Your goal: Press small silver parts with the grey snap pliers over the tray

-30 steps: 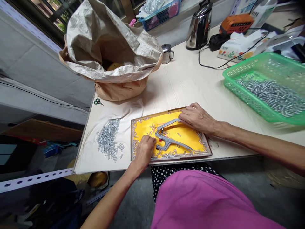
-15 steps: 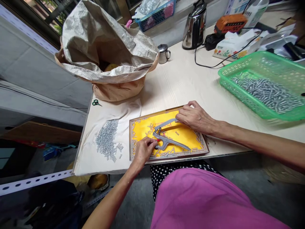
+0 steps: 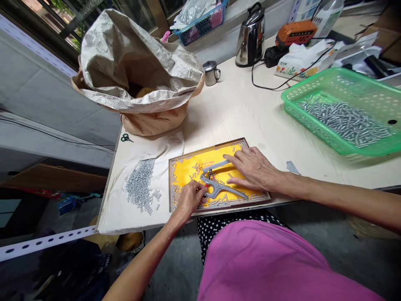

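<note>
The pliers (image 3: 219, 189) lie in the yellow tray (image 3: 171, 184) at the table's near edge, head toward 9 o'clock, handles spread toward 3. The tray's rim hems them in, with loose pins (image 3: 221, 203) along it. Bare table (image 3: 250, 113) lies open at 12 and 1 o'clock. The left hand (image 3: 188, 200) pinches narrow at the pliers' head; what it grips is too small to tell. The right hand (image 3: 252, 169) lies flat, fingers spread, across the handles. A pin heap (image 3: 140, 186) sits at 9 o'clock, a green basket (image 3: 313, 127) at 2
</note>
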`<state>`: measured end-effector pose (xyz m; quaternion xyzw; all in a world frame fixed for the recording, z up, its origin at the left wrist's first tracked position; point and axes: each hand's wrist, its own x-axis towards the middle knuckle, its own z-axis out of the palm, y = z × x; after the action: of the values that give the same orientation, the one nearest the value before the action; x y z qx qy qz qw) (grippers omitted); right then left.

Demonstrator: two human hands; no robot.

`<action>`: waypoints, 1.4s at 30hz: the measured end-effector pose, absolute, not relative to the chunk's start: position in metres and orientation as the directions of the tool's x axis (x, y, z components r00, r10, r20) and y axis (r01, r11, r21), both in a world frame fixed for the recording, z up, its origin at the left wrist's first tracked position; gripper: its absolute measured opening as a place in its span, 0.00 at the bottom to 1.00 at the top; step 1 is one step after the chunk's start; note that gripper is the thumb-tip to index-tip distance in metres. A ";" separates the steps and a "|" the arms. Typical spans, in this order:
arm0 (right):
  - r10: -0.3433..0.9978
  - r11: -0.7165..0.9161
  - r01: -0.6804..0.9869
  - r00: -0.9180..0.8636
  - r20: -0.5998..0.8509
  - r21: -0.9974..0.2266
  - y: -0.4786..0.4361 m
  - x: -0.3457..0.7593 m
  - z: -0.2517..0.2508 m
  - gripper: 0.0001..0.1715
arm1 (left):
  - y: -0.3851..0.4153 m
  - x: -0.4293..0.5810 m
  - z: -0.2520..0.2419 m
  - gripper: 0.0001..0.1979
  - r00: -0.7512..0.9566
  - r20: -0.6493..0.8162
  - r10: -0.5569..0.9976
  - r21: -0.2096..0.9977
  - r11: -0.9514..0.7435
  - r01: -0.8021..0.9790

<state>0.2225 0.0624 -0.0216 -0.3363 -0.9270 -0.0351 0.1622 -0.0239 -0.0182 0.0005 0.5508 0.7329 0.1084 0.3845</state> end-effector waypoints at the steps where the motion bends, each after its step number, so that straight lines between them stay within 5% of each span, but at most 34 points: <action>1: 0.621 0.767 0.639 -0.721 0.307 -0.050 0.055 0.222 -0.022 0.48 | -0.018 -0.023 0.001 0.07 -0.104 -0.440 0.892 0.576 0.369 0.730; 3: 0.632 0.764 0.643 -0.724 0.278 -0.062 0.043 0.222 -0.022 0.59 | -0.019 -0.023 0.002 0.07 -0.117 -0.436 0.892 0.567 0.373 0.735; 6: 0.651 0.753 0.652 -0.719 0.245 -0.086 0.033 0.220 -0.022 0.62 | -0.020 -0.022 0.003 0.07 -0.125 -0.429 0.895 0.571 0.375 0.730; 19: 0.727 0.682 0.723 -0.656 0.203 -0.109 0.014 0.206 -0.027 0.44 | -0.028 -0.028 -0.007 0.09 -0.102 -0.387 0.917 0.543 0.316 0.778; 23: 0.706 0.703 0.702 -0.670 0.228 -0.113 0.013 0.204 -0.028 0.41 | -0.040 -0.018 -0.002 0.06 -0.050 -0.063 0.997 0.425 0.073 0.902; 27: 0.657 0.744 0.660 -0.697 0.286 -0.100 0.015 0.200 -0.026 0.37 | -0.038 0.001 0.004 0.32 0.237 0.201 0.950 0.161 -0.271 0.949; 31: 0.610 0.778 0.621 -0.708 0.357 -0.096 0.018 0.194 -0.025 0.36 | -0.017 0.011 0.005 0.36 0.400 0.123 0.908 0.044 -0.408 0.912; 37: 0.608 0.728 0.684 -0.677 0.414 0.049 0.029 0.194 -0.018 0.28 | -0.001 0.014 0.015 0.29 0.346 0.064 0.936 0.008 -0.348 0.938; 42: 0.498 0.824 0.558 -0.795 0.347 0.095 0.046 0.202 -0.011 0.19 | 0.005 0.021 0.028 0.16 0.302 -0.059 0.952 0.043 -0.299 0.953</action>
<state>0.2020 0.0460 -0.0109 -0.2802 -0.9423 -0.0967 0.1554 0.0206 0.0046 0.0284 0.8060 0.5908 -0.0114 0.0348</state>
